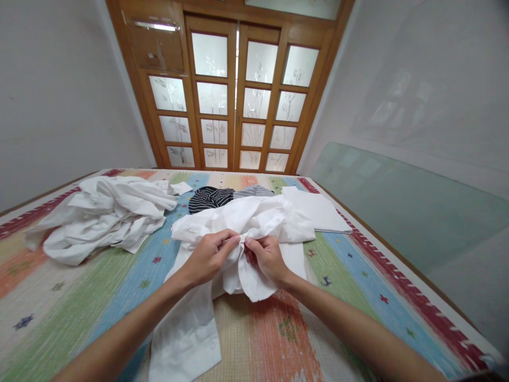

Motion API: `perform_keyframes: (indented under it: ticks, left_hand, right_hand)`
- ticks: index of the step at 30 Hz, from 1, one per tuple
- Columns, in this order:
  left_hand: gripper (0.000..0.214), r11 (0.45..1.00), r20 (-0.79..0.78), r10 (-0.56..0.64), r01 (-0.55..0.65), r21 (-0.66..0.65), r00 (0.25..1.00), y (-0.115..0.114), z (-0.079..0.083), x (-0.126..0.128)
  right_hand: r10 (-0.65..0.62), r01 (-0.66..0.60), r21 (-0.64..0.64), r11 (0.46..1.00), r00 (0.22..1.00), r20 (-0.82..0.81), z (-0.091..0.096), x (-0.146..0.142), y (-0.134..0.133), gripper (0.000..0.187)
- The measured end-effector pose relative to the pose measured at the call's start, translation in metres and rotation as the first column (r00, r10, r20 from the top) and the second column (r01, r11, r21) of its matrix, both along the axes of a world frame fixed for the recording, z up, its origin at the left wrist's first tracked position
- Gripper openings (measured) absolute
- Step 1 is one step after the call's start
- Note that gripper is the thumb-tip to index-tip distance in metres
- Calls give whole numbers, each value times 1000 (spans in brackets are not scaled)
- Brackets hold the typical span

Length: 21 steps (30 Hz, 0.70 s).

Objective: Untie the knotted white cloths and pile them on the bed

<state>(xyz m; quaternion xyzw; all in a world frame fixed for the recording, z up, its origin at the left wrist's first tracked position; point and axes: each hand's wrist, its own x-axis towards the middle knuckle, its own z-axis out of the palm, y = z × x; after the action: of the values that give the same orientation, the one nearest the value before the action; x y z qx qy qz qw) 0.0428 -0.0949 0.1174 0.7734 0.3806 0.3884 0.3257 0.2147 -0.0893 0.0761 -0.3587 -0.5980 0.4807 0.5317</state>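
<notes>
A white shirt (234,215) lies bunched in front of me, one sleeve (186,329) trailing toward the near left. My left hand (212,254) pinches the cloth near its middle between thumb and fingers. Close beside it, my right hand (266,257) is closed on the same fabric, thumb on top. The two thumbs almost meet, with a fold of cloth lifted between them. Whatever small detail sits under the fingertips is hidden.
More crumpled white garments (115,212) lie at the left. Behind the shirt are a black striped cloth (210,199) and a grey striped cloth (254,191). A flat folded white piece (322,211) rests at the right. Colourful striped bedding (99,292) spreads beneath; wooden glazed doors (234,95) stand beyond.
</notes>
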Motion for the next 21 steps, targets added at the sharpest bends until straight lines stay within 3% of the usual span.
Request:
perform_keyframes:
  ticks: [9,16,21]
  left_hand:
    - [32,995,74,-2,10,-99,997,-6,3,5]
    - [24,998,42,22,-19,-56,999,-7,-1,7]
    - [19,999,3,38,-38,-6,999,-8,-1,9]
  right_hand:
    - [36,-37,15,999,996,84,9,2,1,41]
    - [173,-170,-60,984,983,54,9,5,6,39]
    - [138,-123,-104,987,979,148,22,5,8,47]
